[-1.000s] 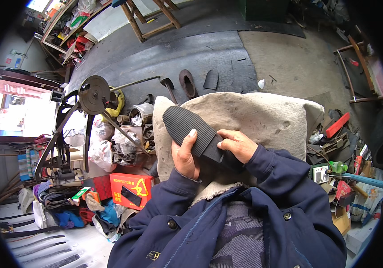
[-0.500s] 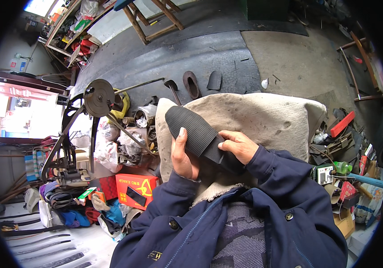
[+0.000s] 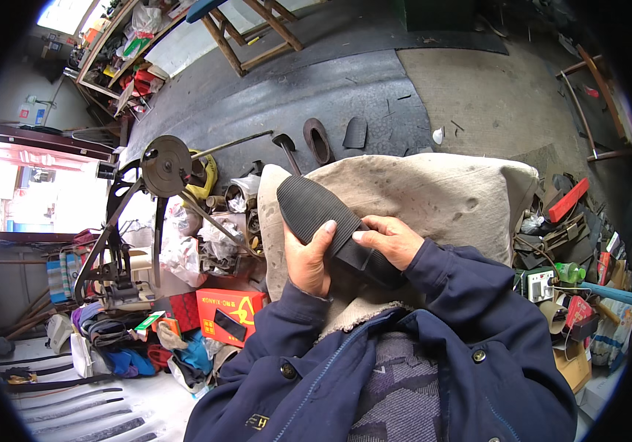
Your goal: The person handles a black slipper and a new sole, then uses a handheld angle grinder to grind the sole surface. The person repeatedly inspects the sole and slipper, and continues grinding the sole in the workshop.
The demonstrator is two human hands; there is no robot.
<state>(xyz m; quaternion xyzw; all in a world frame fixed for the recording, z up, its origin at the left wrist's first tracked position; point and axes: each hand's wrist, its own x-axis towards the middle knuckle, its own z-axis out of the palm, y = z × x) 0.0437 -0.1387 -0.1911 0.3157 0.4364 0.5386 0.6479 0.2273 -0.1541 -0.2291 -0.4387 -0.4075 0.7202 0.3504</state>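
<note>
Sole up over my lap lies a dark shoe with a ribbed black half sole (image 3: pixel 307 206) covering its front. My left hand (image 3: pixel 307 259) is closed around the shoe's side, its thumb pressed flat on the ribs. At the arch and heel end, my right hand (image 3: pixel 395 241) grips with its thumb and forefinger at the rear edge of the ribbed piece. The shoe's upper is mostly hidden beneath the sole. A pale, stained apron cloth (image 3: pixel 419 195) spreads under both hands.
On the dark floor mat are a brown shoe (image 3: pixel 317 140), a loose black sole piece (image 3: pixel 356 132) and a hammer-like tool (image 3: pixel 285 146). A hand-wheel machine (image 3: pixel 165 168) stands left. A phone (image 3: pixel 230 324) rests on a red box (image 3: pixel 213 302). Scraps and tools (image 3: pixel 559 228) crowd the right.
My left thumb has slid across the ribbed half sole toward my right hand. My right thumb has shifted slightly at the piece's rear edge.
</note>
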